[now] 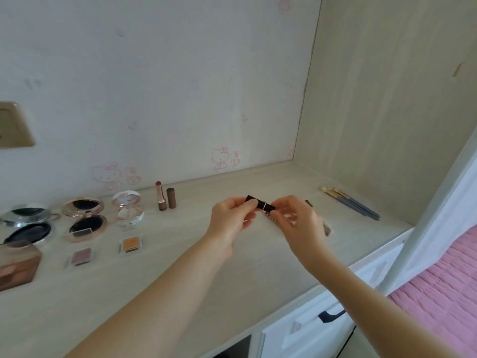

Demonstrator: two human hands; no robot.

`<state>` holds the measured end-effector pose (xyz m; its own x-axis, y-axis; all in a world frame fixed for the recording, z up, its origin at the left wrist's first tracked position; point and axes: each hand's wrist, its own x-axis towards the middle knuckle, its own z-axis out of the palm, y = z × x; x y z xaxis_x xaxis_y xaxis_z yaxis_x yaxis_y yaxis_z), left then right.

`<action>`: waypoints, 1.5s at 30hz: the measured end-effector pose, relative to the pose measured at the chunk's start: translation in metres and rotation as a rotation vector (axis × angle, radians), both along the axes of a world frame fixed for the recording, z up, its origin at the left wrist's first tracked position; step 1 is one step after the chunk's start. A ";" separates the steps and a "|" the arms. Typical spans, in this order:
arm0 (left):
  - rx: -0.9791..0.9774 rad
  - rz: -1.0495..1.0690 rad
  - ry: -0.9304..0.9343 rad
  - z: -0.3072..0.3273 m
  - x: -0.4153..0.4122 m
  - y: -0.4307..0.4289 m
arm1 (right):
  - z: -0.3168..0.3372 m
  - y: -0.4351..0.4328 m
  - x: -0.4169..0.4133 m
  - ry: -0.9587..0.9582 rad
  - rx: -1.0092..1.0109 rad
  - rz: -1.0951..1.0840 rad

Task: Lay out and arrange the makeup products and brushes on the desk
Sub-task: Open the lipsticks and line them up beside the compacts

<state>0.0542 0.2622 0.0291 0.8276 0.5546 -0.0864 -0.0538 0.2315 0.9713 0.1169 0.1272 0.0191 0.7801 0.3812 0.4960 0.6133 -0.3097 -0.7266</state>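
Both hands hold a black lipstick tube (260,203) above the middle of the pale wooden desk (160,267). My left hand (231,223) pinches its left end, my right hand (296,223) grips the right end. An open brown lipstick (160,196) stands upright near the back wall with its cap (171,198) beside it. To the left lie three open compacts: a silver one (28,223), a rose-gold one (85,219) and a small white one (127,208). Two small eyeshadow pans, pink (81,256) and orange (130,244), sit in front. Several blue-handled brushes (351,202) lie at the far right.
A brown box (18,264) sits at the left edge. A small item (326,227) lies partly hidden behind my right hand. Walls close the desk at the back and right. A white drawer with a dark handle (331,315) is below the front edge, pink bedding (444,285) to the right.
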 end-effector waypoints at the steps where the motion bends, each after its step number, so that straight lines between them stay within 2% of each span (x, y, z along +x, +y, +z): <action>1: -0.026 0.003 0.004 -0.004 -0.013 0.005 | -0.002 0.005 -0.009 0.001 0.014 0.018; 12: -0.044 0.099 0.015 -0.019 -0.112 0.052 | -0.011 0.061 -0.087 0.221 0.053 0.180; 19: -0.029 0.166 0.039 -0.023 -0.143 0.073 | -0.014 0.089 -0.119 0.225 -0.066 0.299; 26: 0.099 0.215 0.037 -0.025 -0.172 0.092 | -0.014 0.111 -0.130 0.207 -0.173 0.376; 30: 0.224 0.208 0.066 -0.023 -0.185 0.096 | -0.012 0.126 -0.134 0.267 -0.120 0.367; 34: 0.436 0.158 0.125 -0.023 -0.194 0.101 | -0.011 0.139 -0.141 0.324 -0.133 0.404; 40: 0.784 0.165 0.200 -0.031 -0.202 0.116 | -0.019 0.145 -0.141 0.306 -0.185 0.478; 45: 1.086 0.083 0.217 -0.037 -0.211 0.121 | -0.027 0.144 -0.140 0.260 -0.201 0.471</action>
<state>-0.1564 0.3831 -0.0079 0.8108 0.4764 0.3401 0.1665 -0.7447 0.6463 -0.0236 0.2716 -0.0077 0.5896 0.7844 0.1925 0.5277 -0.1937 -0.8270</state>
